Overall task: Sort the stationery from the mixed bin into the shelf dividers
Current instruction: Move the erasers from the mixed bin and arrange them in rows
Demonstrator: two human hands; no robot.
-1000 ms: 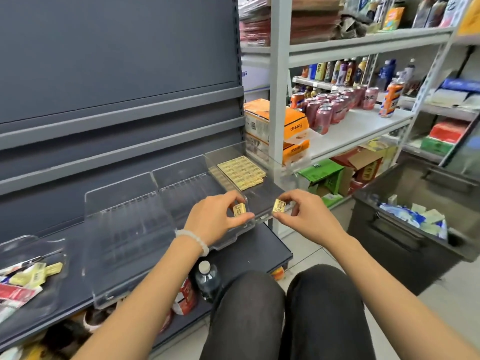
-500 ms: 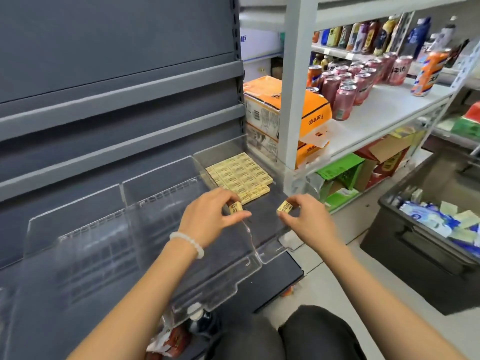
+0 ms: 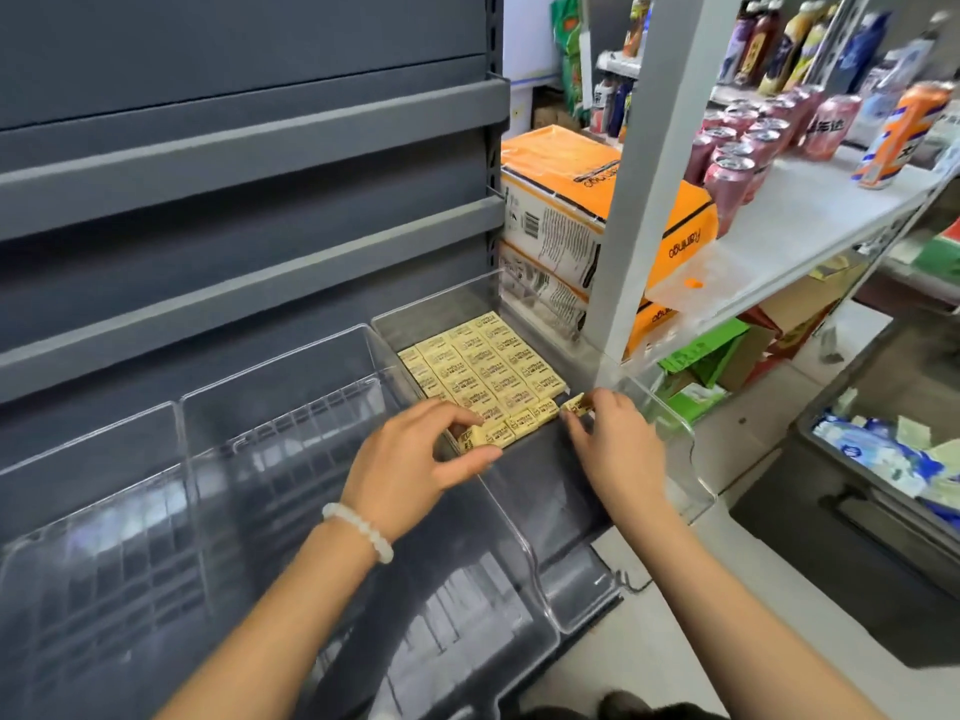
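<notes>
At 3 o'clock from the hands a dark mixed bin (image 3: 831,537) stands on the pale floor (image 3: 727,641), with blue and white packets inside. At 1 o'clock, orange cartons (image 3: 582,200) are stacked behind a white shelf post (image 3: 639,200), and pink drink cans (image 3: 737,163) stand on the white shelf (image 3: 810,215) beyond it. The post and the clear front lip of the divider (image 3: 670,439) stand between the bin and the erasers.

The left hand (image 3: 415,470) pinches a yellow eraser (image 3: 470,440) between thumb and curled fingers at the near left corner of the block of yellow erasers (image 3: 483,376); a white bead bracelet (image 3: 358,530) circles the wrist. The right hand (image 3: 618,444) pinches a second eraser (image 3: 577,405) at its fingertips, touching the block's near right corner.

The block lies flat in rows in the rightmost clear divider tray (image 3: 519,517), at 12 o'clock from the hands. Two more clear trays (image 3: 234,459) sit at 9 o'clock. All rest on a dark grey shelf unit (image 3: 249,200) with slatted back panels.
</notes>
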